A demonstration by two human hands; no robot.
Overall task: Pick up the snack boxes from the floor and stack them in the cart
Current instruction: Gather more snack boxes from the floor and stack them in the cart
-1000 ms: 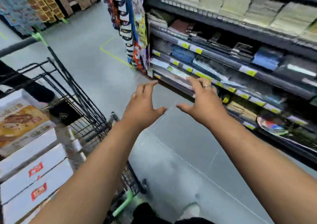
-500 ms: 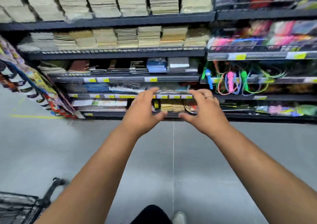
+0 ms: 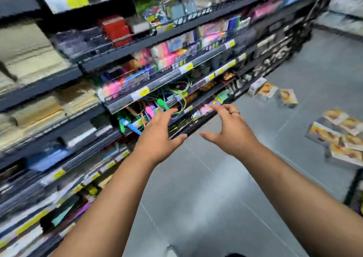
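Note:
Several snack boxes with yellow-orange pictures lie scattered on the grey floor: a loose pile point(image 3: 341, 136) at the right edge and a smaller group point(image 3: 275, 93) farther off by the foot of the shelves. My left hand point(image 3: 159, 136) and my right hand point(image 3: 228, 132) are stretched out in front of me, side by side, fingers spread and holding nothing. Both are well short of the boxes, which lie to their right. The cart is out of view.
Dark store shelving point(image 3: 137, 91) packed with colourful goods and yellow price tags runs along the left and back. Another dark rack edge point(image 3: 353, 190) stands at the right. Grey aisle floor point(image 3: 216, 197) stretches ahead between them.
The view has swung right, away from the cart and past the shelves, bringing the boxes on the floor into sight. Both hands stay stretched out and empty.

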